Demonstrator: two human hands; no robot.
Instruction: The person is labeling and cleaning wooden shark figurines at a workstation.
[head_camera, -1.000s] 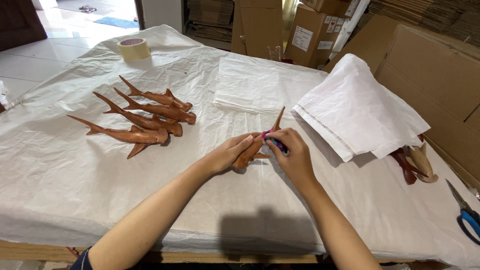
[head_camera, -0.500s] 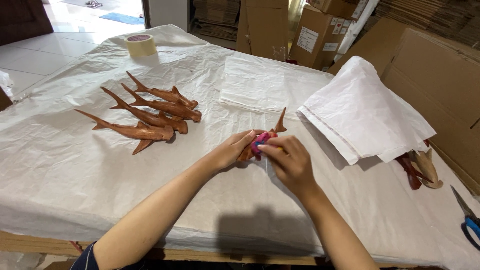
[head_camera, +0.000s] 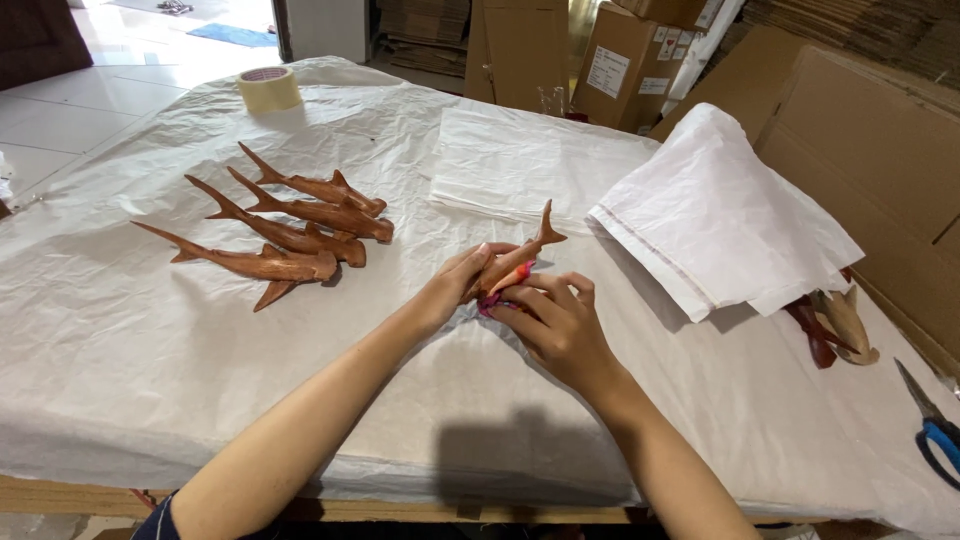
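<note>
My left hand (head_camera: 452, 287) grips a brown carved wooden shark (head_camera: 520, 255) by its body, with the tail pointing up and away. My right hand (head_camera: 552, 318) presses a small pink object (head_camera: 505, 292) against the shark's underside; what that object is cannot be made out. Both hands work just above the white paper sheet (head_camera: 150, 350) that covers the table. To the left lie several more wooden sharks (head_camera: 290, 225) side by side.
A roll of tape (head_camera: 268, 88) stands at the far left corner. Flat white sheets (head_camera: 500, 165) and a folded paper stack (head_camera: 720, 215) lie behind. More carved figures (head_camera: 838, 322) and blue-handled scissors (head_camera: 935, 430) sit at the right. Cardboard boxes (head_camera: 870, 150) line the back.
My hands and the shark have stayed in the same spot. The shark has turned a little in my left hand while my right fingers shifted the pink object along it.
</note>
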